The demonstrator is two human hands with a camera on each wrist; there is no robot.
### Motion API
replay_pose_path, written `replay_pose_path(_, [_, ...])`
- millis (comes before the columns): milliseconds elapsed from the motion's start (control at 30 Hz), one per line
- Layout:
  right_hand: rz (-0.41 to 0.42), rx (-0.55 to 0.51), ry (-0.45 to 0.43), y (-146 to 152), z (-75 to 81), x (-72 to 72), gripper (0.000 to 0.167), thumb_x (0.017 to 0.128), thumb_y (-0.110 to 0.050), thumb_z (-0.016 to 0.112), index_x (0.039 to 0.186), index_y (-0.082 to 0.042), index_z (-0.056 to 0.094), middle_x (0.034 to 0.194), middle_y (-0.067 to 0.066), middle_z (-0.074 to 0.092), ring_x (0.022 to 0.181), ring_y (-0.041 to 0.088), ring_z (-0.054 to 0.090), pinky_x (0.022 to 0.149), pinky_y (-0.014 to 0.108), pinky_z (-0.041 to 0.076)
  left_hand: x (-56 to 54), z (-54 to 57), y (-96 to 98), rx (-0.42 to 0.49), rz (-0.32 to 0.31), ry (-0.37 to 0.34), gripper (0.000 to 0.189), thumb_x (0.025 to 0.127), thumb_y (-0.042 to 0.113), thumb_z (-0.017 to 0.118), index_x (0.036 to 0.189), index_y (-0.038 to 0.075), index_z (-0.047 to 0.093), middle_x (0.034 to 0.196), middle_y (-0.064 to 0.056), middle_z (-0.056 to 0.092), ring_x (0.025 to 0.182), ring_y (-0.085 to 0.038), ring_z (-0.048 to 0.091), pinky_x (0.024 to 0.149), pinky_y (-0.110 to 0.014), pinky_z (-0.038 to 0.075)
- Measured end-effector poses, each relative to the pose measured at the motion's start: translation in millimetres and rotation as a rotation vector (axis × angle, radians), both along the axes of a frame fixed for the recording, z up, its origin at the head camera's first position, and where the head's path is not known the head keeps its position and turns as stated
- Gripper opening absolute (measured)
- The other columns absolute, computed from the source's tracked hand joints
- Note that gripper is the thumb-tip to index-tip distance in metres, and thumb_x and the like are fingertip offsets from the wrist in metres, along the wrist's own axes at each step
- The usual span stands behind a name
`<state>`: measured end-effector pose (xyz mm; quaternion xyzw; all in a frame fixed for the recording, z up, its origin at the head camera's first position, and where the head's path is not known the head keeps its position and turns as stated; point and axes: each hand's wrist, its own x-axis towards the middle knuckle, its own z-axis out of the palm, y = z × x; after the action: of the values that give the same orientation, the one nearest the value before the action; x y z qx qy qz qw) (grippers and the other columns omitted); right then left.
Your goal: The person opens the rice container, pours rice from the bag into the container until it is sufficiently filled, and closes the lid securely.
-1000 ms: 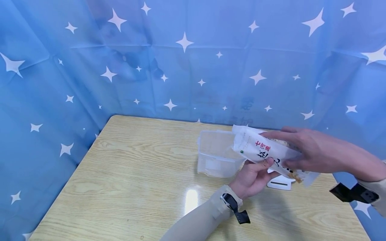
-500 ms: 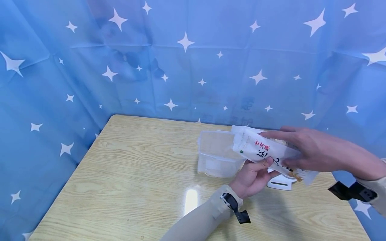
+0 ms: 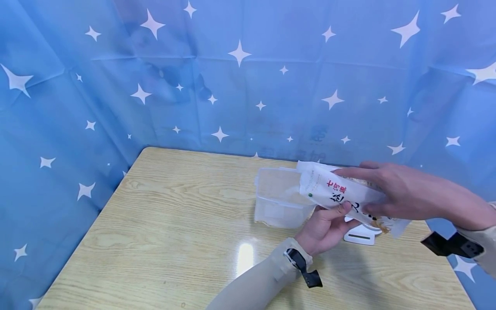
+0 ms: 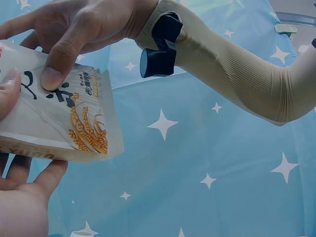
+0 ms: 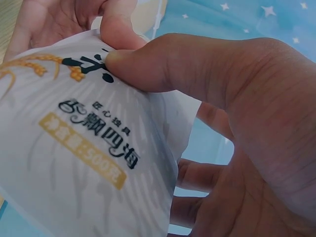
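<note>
A white rice bag [image 3: 321, 185] with black and red lettering and a printed rice ear is held aslant over the table's right side. My left hand [image 3: 323, 230] supports it from below, thumb on the printed front; the left wrist view shows those fingers under the bag [image 4: 54, 108]. From above and the right, my right hand [image 3: 399, 193] grips the same bag, its thumb [image 5: 148, 64] on the front and its fingers behind. The bag's upper left end overlaps a clear plastic container [image 3: 277, 213] in the head view. Whether that end is open cannot be told.
A white flat device [image 3: 359, 237] with a dark display strip, like a kitchen scale, lies partly hidden under the bag. The wooden table [image 3: 162, 241] ends at a blue star-patterned curtain [image 3: 248, 86] behind and at the left.
</note>
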<state>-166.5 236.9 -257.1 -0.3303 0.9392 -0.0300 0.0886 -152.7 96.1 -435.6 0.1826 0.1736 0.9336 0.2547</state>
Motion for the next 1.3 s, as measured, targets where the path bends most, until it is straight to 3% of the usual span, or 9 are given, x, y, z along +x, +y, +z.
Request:
replay_pose_path(500, [-0.013,0.033,-0.016,-1.7,1.6,-0.4,0.089,0.077,-0.017,0.089,0.154,-0.031,0.046,0.125,0.001,0.06,0.067,-0.005,0.049,0.058,0.018,0.044,-0.6,-0.1,-0.3,0.011,-0.011,0.0,0.042,0.107,0.009,0.05,0.146,0.025,0.051,0.147,0.008,0.055,0.142,-0.018,0.047,0.126,-0.056,0.03])
replay_pose_path(767, [-0.026,0.049,-0.018,-3.8,2.4,-0.5,0.091,0.079,-0.014,0.087,0.156,-0.031,0.042,0.139,0.013,0.058,0.065,-0.003,0.05,0.058,0.018,0.043,0.2,1.0,-0.8,0.013,-0.013,-0.004,0.041,0.107,0.009,0.049,0.145,0.025,0.052,0.146,0.008,0.055,0.142,-0.018,0.047,0.127,-0.056,0.03])
replay_pose_path(1133, [-0.035,0.055,-0.022,-4.7,2.2,-0.4,0.09,0.079,-0.015,0.087,0.156,-0.031,0.042,0.137,0.01,0.059,0.065,-0.003,0.05,0.058,0.018,0.043,0.2,0.0,-1.0,0.013,-0.02,0.001,0.041,0.107,0.01,0.049,0.145,0.025,0.052,0.146,0.009,0.055,0.143,-0.018,0.046,0.127,-0.055,0.029])
replay_pose_path(1300, [-0.037,0.063,-0.026,-4.7,2.6,-0.7,0.091,0.08,-0.016,0.086,0.157,-0.031,0.041,0.144,0.019,0.055,0.062,-0.003,0.05,0.057,0.019,0.043,-0.2,0.6,-0.8,0.01,-0.017,-0.001,0.041,0.107,0.011,0.05,0.145,0.025,0.052,0.146,0.008,0.055,0.144,-0.019,0.047,0.126,-0.056,0.03])
